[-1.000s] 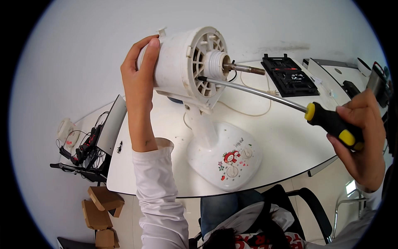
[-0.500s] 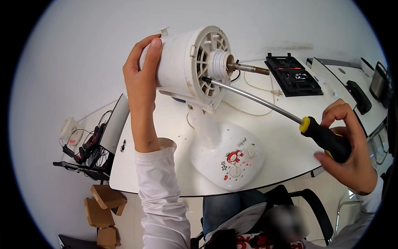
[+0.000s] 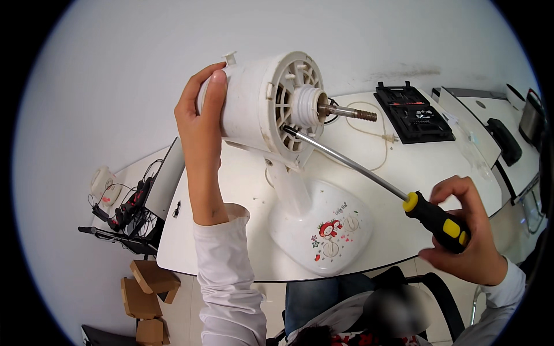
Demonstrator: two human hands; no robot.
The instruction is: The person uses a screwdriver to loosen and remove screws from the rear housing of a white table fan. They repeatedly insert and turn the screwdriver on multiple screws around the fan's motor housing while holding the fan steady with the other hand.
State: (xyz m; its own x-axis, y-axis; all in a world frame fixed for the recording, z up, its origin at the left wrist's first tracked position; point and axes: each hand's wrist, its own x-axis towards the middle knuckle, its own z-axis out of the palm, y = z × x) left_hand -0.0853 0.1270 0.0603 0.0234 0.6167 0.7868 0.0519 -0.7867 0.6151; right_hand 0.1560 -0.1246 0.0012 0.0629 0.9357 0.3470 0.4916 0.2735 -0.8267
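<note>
A white fan motor housing [image 3: 248, 104] is perched on the neck of the fan's base [image 3: 323, 230], its grille and threaded metal shaft [image 3: 352, 112] facing right. My left hand [image 3: 202, 104] wraps round the back of the housing, thumb along its side. In my right hand [image 3: 467, 242] is a screwdriver [image 3: 363, 170] with a black and yellow handle. The dark tip of its long steel shank reaches into a slot of the grille, below the collar; where the tip ends inside is hidden.
On the white table [image 3: 231, 242], a black tool case [image 3: 414, 112] lies open at the back right, with a plug and cord [image 3: 389, 138] beside it. A telephone [image 3: 104, 183] and tangled cables sit at left. Cardboard boxes [image 3: 138, 299] are on the floor. A black chair [image 3: 433, 294] stands in front.
The whole scene sits slightly lower in view. My right hand has shifted left and down, and the screwdriver's handle has turned, showing more yellow. Its tip stays at the grille.
</note>
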